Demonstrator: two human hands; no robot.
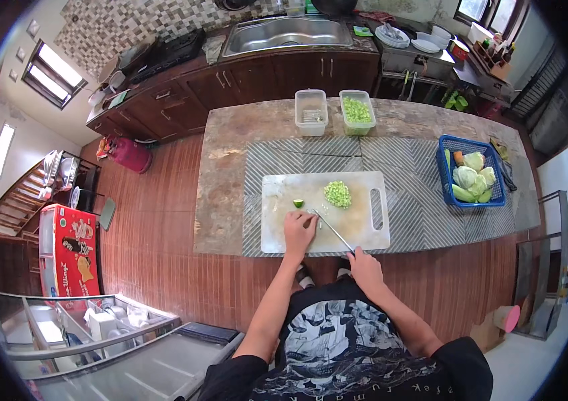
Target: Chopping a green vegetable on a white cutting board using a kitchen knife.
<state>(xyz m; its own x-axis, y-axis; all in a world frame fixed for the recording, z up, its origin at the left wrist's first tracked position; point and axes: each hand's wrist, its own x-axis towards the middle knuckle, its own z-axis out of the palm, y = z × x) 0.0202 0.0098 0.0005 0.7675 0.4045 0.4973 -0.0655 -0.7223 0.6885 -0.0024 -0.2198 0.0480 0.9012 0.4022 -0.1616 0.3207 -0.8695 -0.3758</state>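
A white cutting board [284, 194] lies near the table's front edge. My right hand [366, 269] is closed round the handle of a knife [334, 232], its blade slanting up and left over the board. The blade's tip is close to the fingers of my left hand [299, 230], which rests on the board with its fingers bent and pressed together. What they hold, if anything, is hidden. Small pale bits lie beside the blade. Just beyond my left hand is a short green vegetable end piece [298, 202]. A heap of diced green vegetable [338, 194] sits farther right.
Behind the board stand a clear plastic tub [310, 127] with something small inside and another tub [359, 129] of diced green vegetable. On the right, a blue basket [472, 202] holds several vegetables. Dark utensils [506, 175] lie beside it. A patterned mat [417, 220] covers part of the table.
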